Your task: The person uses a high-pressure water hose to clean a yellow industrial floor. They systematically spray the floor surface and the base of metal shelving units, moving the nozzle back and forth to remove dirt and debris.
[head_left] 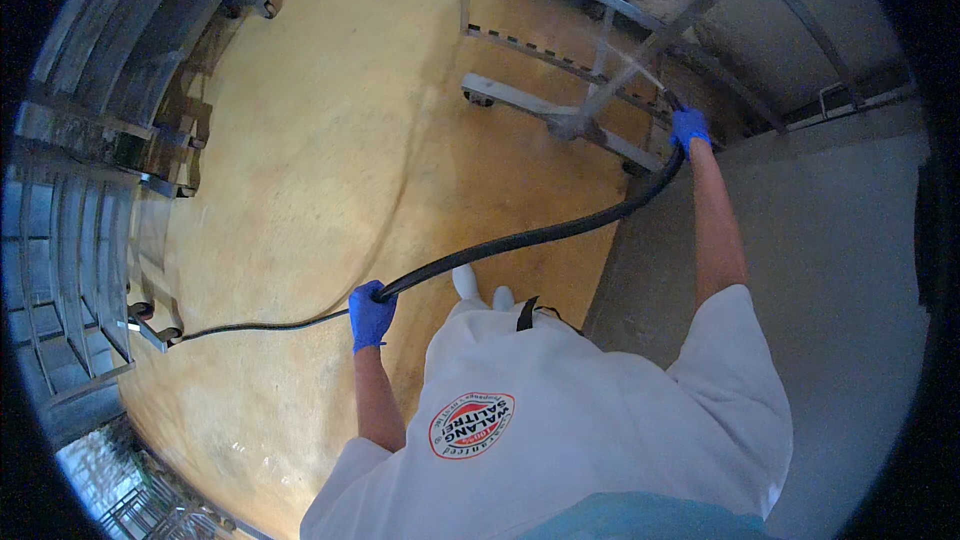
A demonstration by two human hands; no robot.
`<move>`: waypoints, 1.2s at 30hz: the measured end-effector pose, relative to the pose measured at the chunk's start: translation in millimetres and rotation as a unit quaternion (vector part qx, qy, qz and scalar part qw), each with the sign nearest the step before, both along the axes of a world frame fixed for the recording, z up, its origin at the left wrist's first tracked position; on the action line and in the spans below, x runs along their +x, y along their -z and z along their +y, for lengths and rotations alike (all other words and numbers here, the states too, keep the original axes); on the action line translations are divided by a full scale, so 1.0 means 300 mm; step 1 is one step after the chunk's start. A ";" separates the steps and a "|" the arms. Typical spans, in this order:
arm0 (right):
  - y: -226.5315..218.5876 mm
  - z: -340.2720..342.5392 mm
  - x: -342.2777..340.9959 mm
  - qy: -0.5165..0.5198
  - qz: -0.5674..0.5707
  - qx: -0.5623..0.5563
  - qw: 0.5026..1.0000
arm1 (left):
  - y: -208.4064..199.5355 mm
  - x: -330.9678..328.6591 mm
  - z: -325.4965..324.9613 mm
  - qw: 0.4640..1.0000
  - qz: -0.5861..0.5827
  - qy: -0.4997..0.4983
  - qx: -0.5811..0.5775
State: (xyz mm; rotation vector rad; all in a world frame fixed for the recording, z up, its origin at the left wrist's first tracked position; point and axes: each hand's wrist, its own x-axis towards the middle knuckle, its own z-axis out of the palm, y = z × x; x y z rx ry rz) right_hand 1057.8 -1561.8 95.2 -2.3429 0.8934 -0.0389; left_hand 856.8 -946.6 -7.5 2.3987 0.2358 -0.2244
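A thick black hose (530, 237) sags in a curve between my two blue-gloved hands. My left hand (371, 316) is closed around it at the lower left, out over the floor. At the upper right, with the arm stretched forward, my right hand (690, 128) grips the hose close to its dark nozzle end (671, 98). A thin pale streak like a spray of water leaves that end toward a wheeled metal rack (515, 95). The rack's bars stand just beyond my right hand.
The floor (330, 140) is yellowish and partly wet. Several wheeled metal racks (75, 260) line the left side. The thinner hose stretch trails left past a caster (165, 335). To my right stands a grey wall or panel (800, 240). My white boots (466, 282) show below me.
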 end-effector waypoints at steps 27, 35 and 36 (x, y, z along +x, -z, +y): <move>0.187 -0.050 0.155 -0.080 -0.069 0.075 0.992 | 0.000 -0.071 -0.023 0.999 -0.019 -0.022 0.021; 0.207 -0.058 0.158 -0.071 -0.029 0.188 0.979 | 0.001 -0.107 -0.124 0.999 -0.034 -0.030 0.027; 0.196 -0.067 0.151 -0.071 -0.027 0.200 0.977 | -0.007 -0.115 -0.137 0.999 -0.039 -0.022 0.030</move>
